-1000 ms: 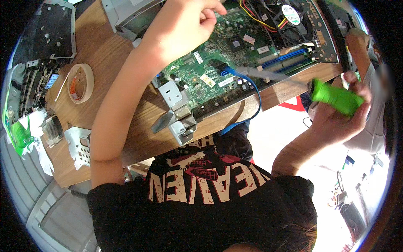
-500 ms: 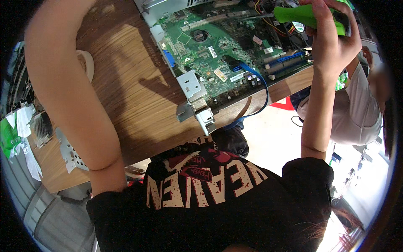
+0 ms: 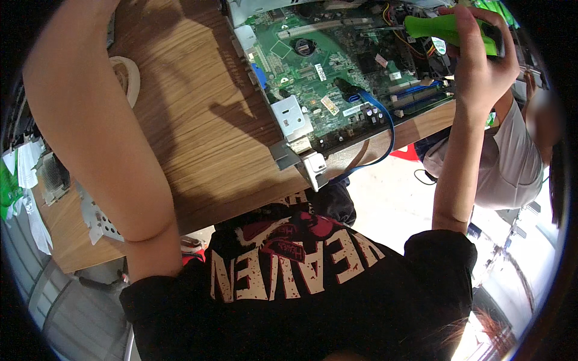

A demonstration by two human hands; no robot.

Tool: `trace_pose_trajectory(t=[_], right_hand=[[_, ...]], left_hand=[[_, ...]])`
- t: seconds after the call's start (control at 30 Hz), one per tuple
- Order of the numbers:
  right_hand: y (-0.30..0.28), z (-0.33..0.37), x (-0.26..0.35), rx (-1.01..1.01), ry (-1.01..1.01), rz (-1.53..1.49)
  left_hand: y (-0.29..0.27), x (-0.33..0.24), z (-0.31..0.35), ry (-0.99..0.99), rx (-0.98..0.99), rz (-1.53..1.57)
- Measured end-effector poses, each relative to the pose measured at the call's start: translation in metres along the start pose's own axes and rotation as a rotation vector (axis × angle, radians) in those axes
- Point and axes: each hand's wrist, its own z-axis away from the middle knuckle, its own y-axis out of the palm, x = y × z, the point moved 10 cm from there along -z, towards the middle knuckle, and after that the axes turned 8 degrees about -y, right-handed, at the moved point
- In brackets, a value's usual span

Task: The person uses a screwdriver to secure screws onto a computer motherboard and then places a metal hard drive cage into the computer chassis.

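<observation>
Since half a second ago the view has swung further left, so the green circuit board (image 3: 337,78) now sits at the far right and more bare wooden table (image 3: 192,138) shows; the right hand (image 3: 475,72) has stayed up at the far right. In the head view, that hand is closed around a screwdriver (image 3: 448,29) with a bright green handle, held over the far right part of the board. A blue cable (image 3: 385,129) loops off the board's near edge. The left forearm (image 3: 90,126) runs up the left side and out of the top edge; its hand is out of view, so its grip cannot be told. A roll of tape (image 3: 129,75) lies on the table just right of that forearm.
</observation>
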Motion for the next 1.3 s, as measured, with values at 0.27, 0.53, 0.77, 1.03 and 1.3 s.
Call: trace_pose_trajectory(t=[0.27,0.53,0.77,1.03,1.3], right_hand=[[-0.02,0.011,-0.037,-0.065,0.171,-0.094],[-0.014,0.012,-0.039,-0.048,0.206,-0.114],[-0.016,0.012,-0.035,-0.047,0.184,-0.089],[-0.016,0.01,-0.038,-0.061,0.175,-0.102],[-0.017,0.014,-0.041,-0.07,0.196,-0.119]], left_hand=[[-0.003,0.002,0.003,0.009,-0.016,-0.002],[-0.003,0.0,0.005,0.007,-0.028,-0.008],[-0.003,0.003,0.005,0.024,-0.032,0.009],[-0.001,0.001,0.004,0.039,-0.032,0.026],[0.003,-0.001,0.002,0.064,-0.035,0.041]])
